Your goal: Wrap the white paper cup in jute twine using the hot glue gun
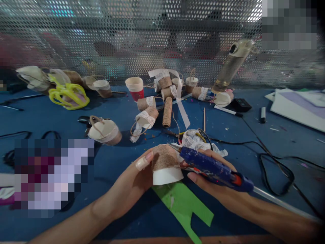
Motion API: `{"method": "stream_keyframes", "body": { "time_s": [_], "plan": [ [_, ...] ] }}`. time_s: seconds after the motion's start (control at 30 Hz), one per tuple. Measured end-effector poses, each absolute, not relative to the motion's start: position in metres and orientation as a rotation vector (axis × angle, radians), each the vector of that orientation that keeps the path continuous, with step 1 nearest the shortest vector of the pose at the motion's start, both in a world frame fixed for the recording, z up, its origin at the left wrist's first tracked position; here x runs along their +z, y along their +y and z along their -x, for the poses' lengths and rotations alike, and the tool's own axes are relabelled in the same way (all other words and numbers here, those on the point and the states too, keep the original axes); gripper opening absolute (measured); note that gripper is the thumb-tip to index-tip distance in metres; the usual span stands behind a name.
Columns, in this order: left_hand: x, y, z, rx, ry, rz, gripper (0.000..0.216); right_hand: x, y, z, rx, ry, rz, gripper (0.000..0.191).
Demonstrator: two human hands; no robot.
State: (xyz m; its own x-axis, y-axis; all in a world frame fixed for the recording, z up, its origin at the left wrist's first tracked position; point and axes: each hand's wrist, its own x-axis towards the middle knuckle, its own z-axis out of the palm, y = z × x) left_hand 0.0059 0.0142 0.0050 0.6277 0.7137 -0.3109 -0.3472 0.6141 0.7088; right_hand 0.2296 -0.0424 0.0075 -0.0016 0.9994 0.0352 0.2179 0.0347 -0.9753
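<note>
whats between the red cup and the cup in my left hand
Head view: two lace-trimmed cups on their sides, the nearer cup and the farther cup, on the blue table.

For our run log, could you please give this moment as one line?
left hand: holds twine-wrapped paper cup | right hand: holds hot glue gun, nozzle at cup

Perforated metal screen (pixel 101 37) backs blue table (pixel 254 142).

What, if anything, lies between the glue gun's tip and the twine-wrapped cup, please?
Nothing visible does: the right hand holds the glue gun with its tip right at the cup, which the left hand grips.
</note>
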Motion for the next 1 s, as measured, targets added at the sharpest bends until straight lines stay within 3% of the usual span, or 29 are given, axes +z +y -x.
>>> {"method": "stream_keyframes", "body": {
  "time_s": [0.57,1.0],
  "plan": [
    [0.0059,0.0111,-0.0013,0.679,0.858,-0.686,0.041,0.0091,-0.0446,-0.2342,0.926,-1.427,1.369,0.015],
    [0.0021,0.0084,0.0022,0.408,0.74,-0.828,0.037,0.0085,-0.0416,-0.2361,0.854,-1.425,1.158,0.014]
  ]
}}
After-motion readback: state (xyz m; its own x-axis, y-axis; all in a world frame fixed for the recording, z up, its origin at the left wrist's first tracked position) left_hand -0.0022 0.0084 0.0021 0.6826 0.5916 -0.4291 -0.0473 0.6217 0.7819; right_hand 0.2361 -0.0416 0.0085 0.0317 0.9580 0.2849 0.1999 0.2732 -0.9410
